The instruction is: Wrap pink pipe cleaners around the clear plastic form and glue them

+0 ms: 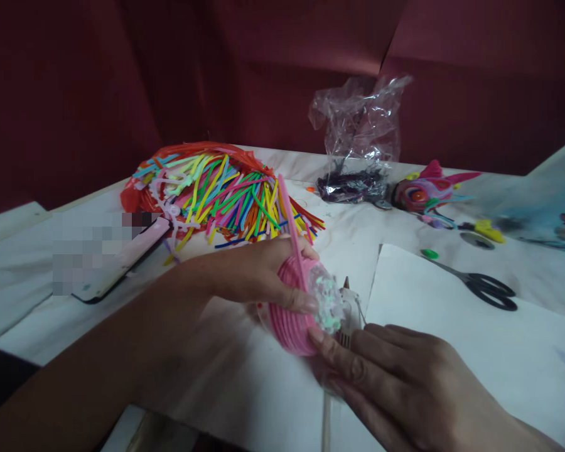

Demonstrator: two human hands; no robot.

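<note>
A round object wrapped in pink pipe cleaner (pixel 289 323) is held above the table in the middle. Its right end shows a clear, bumpy surface with pale green bits. My left hand (pixel 268 273) wraps over its top, thumb pressing a pink strip (pixel 290 220) that sticks up past the object. The fingers of my right hand (pixel 395 370) press the lower right side, near the strip's lower part. Just behind, partly hidden, is a pale tool with a dark pointed tip (pixel 351 304).
Colourful pipe cleaners (pixel 235 201) lie in a red bag at the back left, near a phone-like object (pixel 122 263). Farther right are a clear plastic bag (pixel 362 138), a pink decorated craft (pixel 421 191), black-handled scissors (pixel 489 290) and white paper (pixel 428 295).
</note>
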